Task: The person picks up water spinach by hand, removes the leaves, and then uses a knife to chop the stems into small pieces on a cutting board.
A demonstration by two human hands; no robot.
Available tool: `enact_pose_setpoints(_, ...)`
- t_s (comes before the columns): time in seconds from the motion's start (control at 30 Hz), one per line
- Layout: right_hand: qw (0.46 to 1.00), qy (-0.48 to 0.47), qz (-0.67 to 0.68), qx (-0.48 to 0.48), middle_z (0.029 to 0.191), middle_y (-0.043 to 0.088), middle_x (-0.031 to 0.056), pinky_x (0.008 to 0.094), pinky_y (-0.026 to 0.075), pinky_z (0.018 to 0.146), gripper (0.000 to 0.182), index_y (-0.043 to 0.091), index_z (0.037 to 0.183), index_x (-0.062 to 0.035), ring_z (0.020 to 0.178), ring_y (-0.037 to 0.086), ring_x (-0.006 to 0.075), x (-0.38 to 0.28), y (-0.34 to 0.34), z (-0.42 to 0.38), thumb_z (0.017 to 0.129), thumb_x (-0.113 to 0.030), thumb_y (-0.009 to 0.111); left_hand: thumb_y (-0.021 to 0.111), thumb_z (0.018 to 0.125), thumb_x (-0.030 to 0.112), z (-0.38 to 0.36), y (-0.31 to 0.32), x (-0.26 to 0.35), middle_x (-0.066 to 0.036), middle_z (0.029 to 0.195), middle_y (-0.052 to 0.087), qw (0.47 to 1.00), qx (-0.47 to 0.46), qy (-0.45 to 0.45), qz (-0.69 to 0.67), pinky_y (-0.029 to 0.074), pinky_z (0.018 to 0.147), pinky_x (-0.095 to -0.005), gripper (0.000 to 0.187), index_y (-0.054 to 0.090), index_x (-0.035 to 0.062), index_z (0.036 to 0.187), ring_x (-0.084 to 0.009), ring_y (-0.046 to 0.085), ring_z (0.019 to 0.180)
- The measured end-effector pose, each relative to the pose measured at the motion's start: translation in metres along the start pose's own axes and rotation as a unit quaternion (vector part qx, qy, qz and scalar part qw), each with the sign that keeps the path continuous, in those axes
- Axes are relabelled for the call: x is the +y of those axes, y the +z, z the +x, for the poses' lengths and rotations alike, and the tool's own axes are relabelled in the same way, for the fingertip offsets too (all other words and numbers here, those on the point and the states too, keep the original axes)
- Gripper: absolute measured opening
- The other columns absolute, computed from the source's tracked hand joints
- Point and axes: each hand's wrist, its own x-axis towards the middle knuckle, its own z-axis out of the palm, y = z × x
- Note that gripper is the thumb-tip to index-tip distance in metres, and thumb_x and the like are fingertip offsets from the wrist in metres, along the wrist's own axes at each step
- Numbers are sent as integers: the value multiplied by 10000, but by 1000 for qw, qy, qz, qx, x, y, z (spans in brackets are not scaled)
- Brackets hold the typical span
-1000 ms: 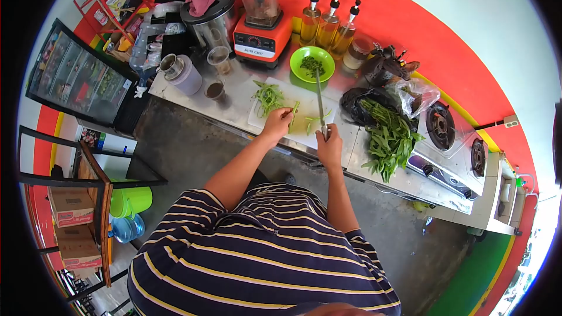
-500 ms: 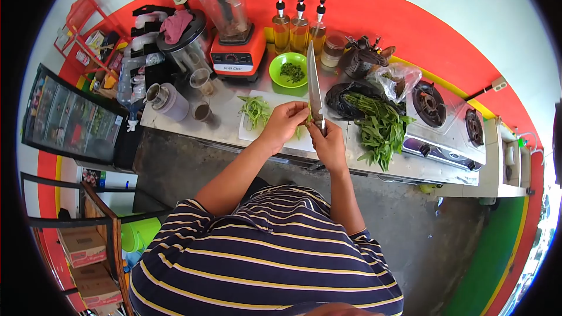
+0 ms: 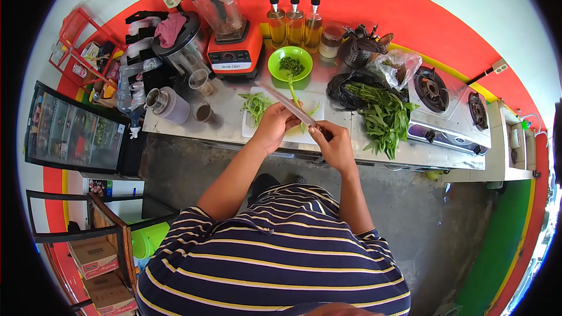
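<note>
In my right hand (image 3: 335, 143) is a kitchen knife (image 3: 287, 104), its long blade slanting away to the left over the left hand's fingers. My left hand (image 3: 275, 126) pinches a green vegetable stem (image 3: 292, 86), which points up toward the bowl. Beneath both hands lies a white cutting board (image 3: 250, 131) with a pile of pale green stem strips (image 3: 256, 108) on its left side. A lime-green bowl (image 3: 275, 72) holding chopped greens (image 3: 291, 66) stands just behind the board. To the right, a bunch of leafy greens (image 3: 386, 120) spills from a black plastic bag (image 3: 342, 93).
A red blender (image 3: 234, 55) and three pump bottles (image 3: 294, 22) stand along the wall. A two-burner gas stove (image 3: 448, 114) occupies the counter's right end. Cups (image 3: 204, 112) and a grey-white canister (image 3: 170, 104) stand at left. A utensil holder (image 3: 357, 52) is behind the bag.
The knife has swung from standing nearly upright to slanting down leftward. A longer stem now shows in my left hand, which has moved slightly left; my right hand has shifted a little lower.
</note>
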Motion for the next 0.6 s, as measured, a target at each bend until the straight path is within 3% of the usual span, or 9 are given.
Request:
enact_pose_setpoints(0.1, 998, -45, -44, -3, 660, 616, 116, 318, 413, 543, 283, 731, 1025, 32, 555, 490, 138, -10, 0, -3, 876, -205, 771, 585, 1023, 211, 1, -8, -7, -15, 1001, 678, 1000, 13, -8, -16, 527, 866, -276, 216, 641, 42, 1145, -121, 659, 924)
enact_pose_setpoints(0.2, 999, -31, -33, -23, 697, 655, 138, 336, 443, 563, 305, 733, 1032, 29, 562, 530, 175, -11, 0, -5, 853, -212, 791, 579, 1027, 207, 0, -19, -12, -13, 975, 675, 999, 11, -19, -48, 527, 859, -276, 205, 637, 45, 1138, -119, 661, 923)
enact_pose_setpoints(0.6, 998, -44, -19, -38, 709, 657, 140, 327, 445, 565, 313, 721, 1034, 52, 577, 540, 157, -11, 5, -17, 850, -191, 792, 582, 1030, 193, -22, -22, -7, -30, 964, 683, 997, 2, -7, -76, 538, 835, -287, 207, 655, 24, 1125, -130, 670, 879)
